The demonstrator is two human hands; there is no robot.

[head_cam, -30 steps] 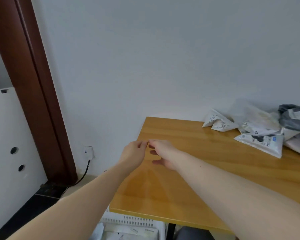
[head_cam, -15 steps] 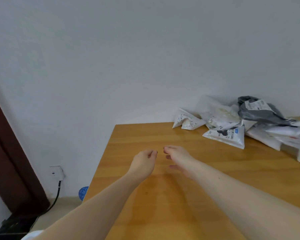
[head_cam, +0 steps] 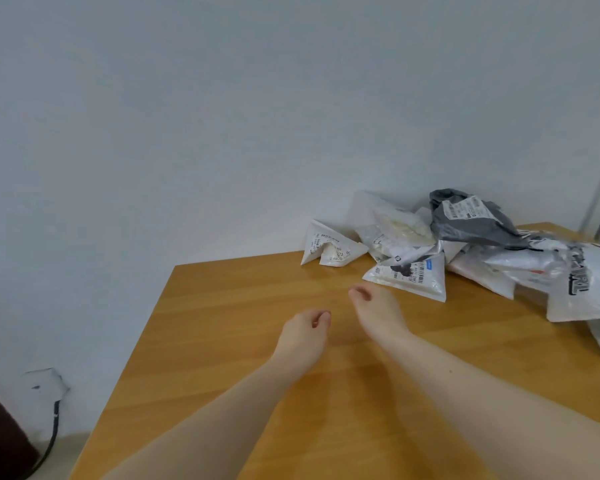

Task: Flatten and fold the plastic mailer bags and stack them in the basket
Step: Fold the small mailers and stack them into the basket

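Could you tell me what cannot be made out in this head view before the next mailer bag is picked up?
- The basket: outside the frame.
- The large white bag: cut off by the right edge and motion-blurred.
- The label on the grey bag: print too small to read.
- Bags low in the pile: covered by those on top, so no count.
- The left hand and right hand: curled fingertips blurred; nothing visibly held.

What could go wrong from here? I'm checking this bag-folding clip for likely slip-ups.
The mailer pile is loosely heaped, so pulling the front white bag with the right hand may drag its neighbours along. The large bag seems to hang past the table edge and might slide off. No basket is in view, so stacking means reaching out of sight.
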